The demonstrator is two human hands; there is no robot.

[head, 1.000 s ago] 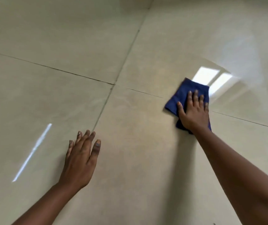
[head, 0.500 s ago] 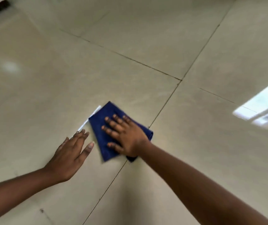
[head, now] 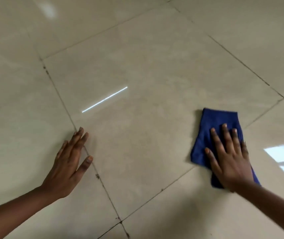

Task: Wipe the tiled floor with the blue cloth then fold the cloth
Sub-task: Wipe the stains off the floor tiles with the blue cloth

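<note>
Your left hand [head: 69, 163] lies flat, fingers together, holding nothing, on a grout line well left of the cloth [head: 215, 133]. Your right hand [head: 229, 159] presses flat, fingers spread, on the cloth's near half; cloth lies on the floor [head: 146, 66], a light streak [head: 104, 99] beyond, to its left.

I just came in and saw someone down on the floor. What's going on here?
A person is wiping a glossy beige tiled floor by hand. The right hand lies flat, fingers spread, on a blue cloth, pressing it against the tile. The cloth is bunched roughly in half, not neatly folded. The left hand is bare and open on the floor, over a grout line, apparently as support. So it looks like the wiping stage; the tidy fold is not yet done.
</note>
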